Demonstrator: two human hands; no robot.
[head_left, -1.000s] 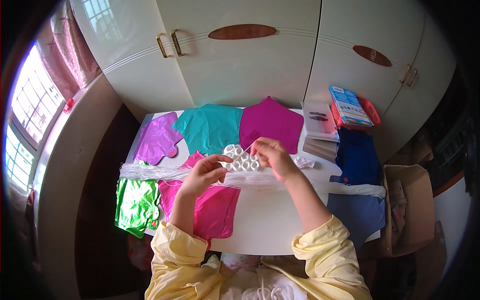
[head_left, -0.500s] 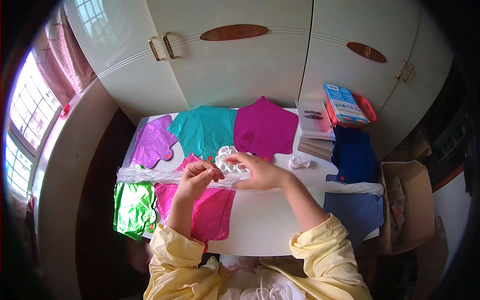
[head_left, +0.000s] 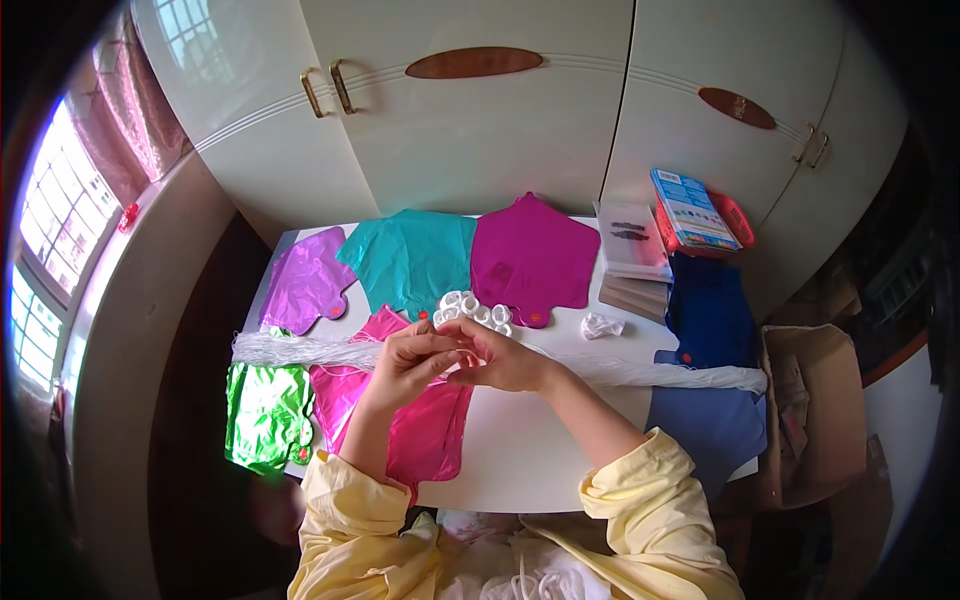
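My left hand (head_left: 405, 365) and my right hand (head_left: 505, 362) meet above the middle of the table. The left thumb and forefinger press together in a pinch; whatever sits between them is too small to make out. Bent fingers of my right hand close in against the left fingertips, around something small and pale that is mostly hidden. Just beyond the hands lies a pile of white rings (head_left: 462, 304). Under my wrists a long bundle of white string (head_left: 650, 372) stretches across the table. A pink foil sheet (head_left: 430, 430) lies below my left forearm.
Flat foil pieces in purple (head_left: 300, 285), teal (head_left: 410, 260), magenta (head_left: 535, 255), green (head_left: 265, 415) and blue (head_left: 705, 310) lie around the table. A crumpled white scrap (head_left: 602, 326), stacked boxes (head_left: 632, 240) and a red basket (head_left: 735, 222) are at right. A cardboard box (head_left: 820, 420) stands beside the table.
My right hand has moved left and its fingers have closed in to meet my left hand. The left hand has shifted slightly right. The table things look the same.
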